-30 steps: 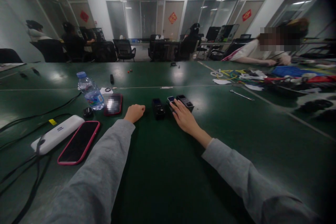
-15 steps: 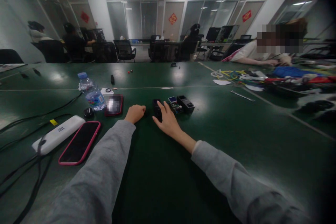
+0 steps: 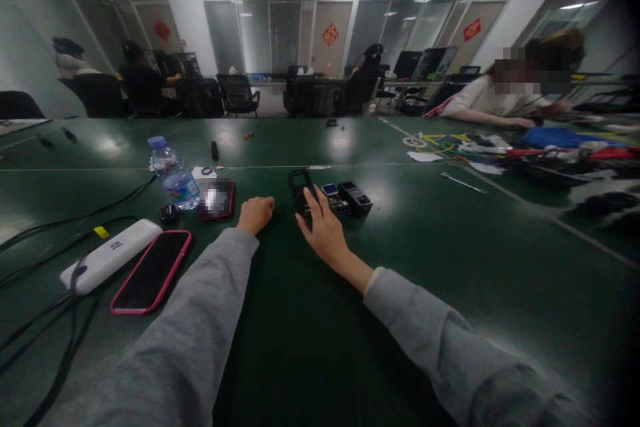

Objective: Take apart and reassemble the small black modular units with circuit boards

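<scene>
My right hand is over a black plastic casing with a rectangular window cut in it. Its fingers are stretched and apart, the index finger and thumb at the casing's lower end, which they partly hide. Close beside, partly behind the fingers, lies a green circuit board with a small blue-white screen. Right of the board lies a dark casing with a grey face. My left hand rests on the table as a loose fist, apart from these parts, with nothing visible in it.
On the left of the green table are a water bottle, two red-edged phones, a white power bank and black cables. To the right lie a wrench and a pile of wires and tools. A person leans on the table at far right.
The black casing has shifted away from me and now shows its window opening. My right hand has moved slightly right and its fingers have shifted toward the casing's lower end. My left hand stays put.
</scene>
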Demonstrator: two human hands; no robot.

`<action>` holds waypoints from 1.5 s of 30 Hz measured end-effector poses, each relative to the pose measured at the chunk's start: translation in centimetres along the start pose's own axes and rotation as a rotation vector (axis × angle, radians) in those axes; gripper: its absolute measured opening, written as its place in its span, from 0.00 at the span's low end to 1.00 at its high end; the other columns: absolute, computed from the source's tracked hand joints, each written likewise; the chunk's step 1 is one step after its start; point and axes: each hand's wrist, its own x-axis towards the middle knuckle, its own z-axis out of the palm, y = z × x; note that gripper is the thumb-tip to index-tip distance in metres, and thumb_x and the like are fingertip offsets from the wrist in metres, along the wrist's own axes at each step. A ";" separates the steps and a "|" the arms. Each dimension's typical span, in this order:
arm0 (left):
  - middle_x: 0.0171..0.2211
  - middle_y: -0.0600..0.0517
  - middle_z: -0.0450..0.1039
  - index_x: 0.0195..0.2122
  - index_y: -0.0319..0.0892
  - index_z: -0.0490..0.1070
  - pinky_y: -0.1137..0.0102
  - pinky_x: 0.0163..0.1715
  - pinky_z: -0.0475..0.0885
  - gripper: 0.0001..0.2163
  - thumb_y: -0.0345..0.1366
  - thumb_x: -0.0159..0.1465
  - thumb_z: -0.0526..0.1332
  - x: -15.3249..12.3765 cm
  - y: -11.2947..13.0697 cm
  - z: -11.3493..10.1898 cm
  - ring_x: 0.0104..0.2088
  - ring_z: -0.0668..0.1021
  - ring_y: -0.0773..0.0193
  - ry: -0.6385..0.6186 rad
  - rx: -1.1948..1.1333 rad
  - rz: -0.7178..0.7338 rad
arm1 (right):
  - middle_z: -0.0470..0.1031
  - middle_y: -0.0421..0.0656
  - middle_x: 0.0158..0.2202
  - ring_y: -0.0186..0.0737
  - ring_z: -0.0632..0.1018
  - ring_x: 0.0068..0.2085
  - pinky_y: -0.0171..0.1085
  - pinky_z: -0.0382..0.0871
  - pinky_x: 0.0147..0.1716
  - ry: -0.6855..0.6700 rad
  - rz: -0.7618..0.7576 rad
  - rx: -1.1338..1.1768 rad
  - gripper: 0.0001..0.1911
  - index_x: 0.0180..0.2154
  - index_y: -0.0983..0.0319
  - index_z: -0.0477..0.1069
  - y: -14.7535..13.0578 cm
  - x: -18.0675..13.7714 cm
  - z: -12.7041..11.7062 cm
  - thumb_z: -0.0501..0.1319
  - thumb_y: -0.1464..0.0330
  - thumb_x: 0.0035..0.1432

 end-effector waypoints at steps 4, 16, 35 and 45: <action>0.33 0.46 0.77 0.36 0.46 0.74 0.67 0.34 0.67 0.13 0.36 0.66 0.50 0.2 -0.9 0.2 0.35 0.78 0.57 0.093 -0.114 -0.130 | 0.48 0.53 0.65 0.54 0.61 0.61 0.51 0.61 0.57 -0.094 -0.130 -0.059 0.29 0.66 0.62 0.45 -1.6 -0.2 0.7 0.48 0.62 0.68; 0.40 0.50 0.76 0.44 0.44 0.68 0.67 0.43 0.69 0.09 0.37 0.66 0.52 1.2 -1.7 0.9 0.38 0.77 0.63 0.254 -0.615 -0.082 | 0.60 0.54 0.59 0.52 0.60 0.60 0.51 0.50 0.61 -0.159 -0.147 -0.125 0.31 0.62 0.65 0.56 -1.3 0.1 2.7 0.52 0.53 0.66; 0.41 0.49 0.77 0.41 0.40 0.72 0.68 0.47 0.69 0.14 0.44 0.65 0.54 1.5 -1.8 0.8 0.43 0.77 0.63 0.205 -0.764 -0.014 | 0.60 0.49 0.60 0.46 0.59 0.61 0.49 0.50 0.59 -0.174 -0.209 -0.051 0.22 0.61 0.59 0.58 -1.4 -0.2 1.2 0.52 0.68 0.66; 0.43 0.50 0.76 0.41 0.41 0.73 0.69 0.46 0.70 0.14 0.42 0.66 0.51 1.7 -2.0 1.0 0.44 0.76 0.62 0.180 -0.776 -0.003 | 0.54 0.54 0.62 0.53 0.54 0.64 0.55 0.51 0.60 -0.031 0.094 -0.069 0.23 0.60 0.64 0.58 -0.1 -0.3 2.2 0.47 0.61 0.68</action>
